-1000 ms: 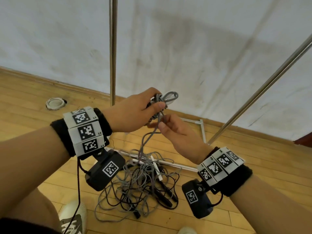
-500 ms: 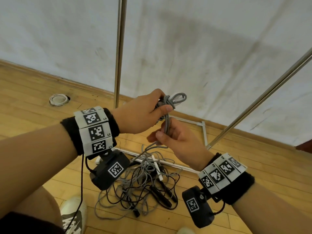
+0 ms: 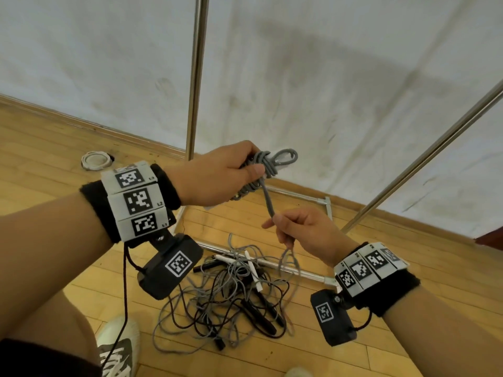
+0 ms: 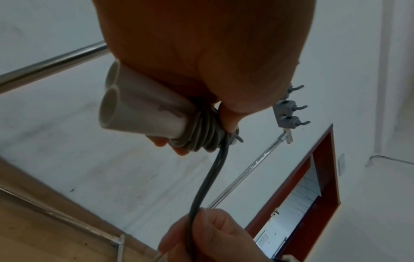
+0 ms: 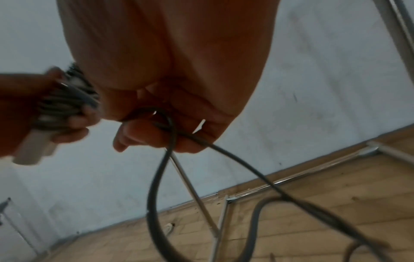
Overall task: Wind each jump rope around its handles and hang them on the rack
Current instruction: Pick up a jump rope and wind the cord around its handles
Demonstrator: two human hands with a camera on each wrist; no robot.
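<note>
The grey jump rope [image 3: 265, 170] is held in the air in front of the rack [image 3: 195, 77]; its cord is coiled in tight turns around two white handles [image 4: 134, 109] lying side by side, and a small loop [image 3: 284, 156] sticks out past the coil toward the wall. The left hand [image 3: 217, 178] grips this bundle, fingers curled round the handles and thumb pressed on the turns; from the coil a doubled strand [image 4: 208, 179] runs down to the right hand [image 3: 304, 232], which pinches it between thumb and curled fingers, the slack hanging below in a loop [image 5: 161, 186]. Beneath the hands, on the wooden floor [image 3: 54, 159], lies a tangled heap of other ropes [image 3: 231, 295], grey and black cords crossing, with white and black handles among them; the heap rests against the rack's low base bar [image 3: 272, 261]. A white ring [image 3: 95, 160] lies on the floor near the wall, well apart to the left.
</note>
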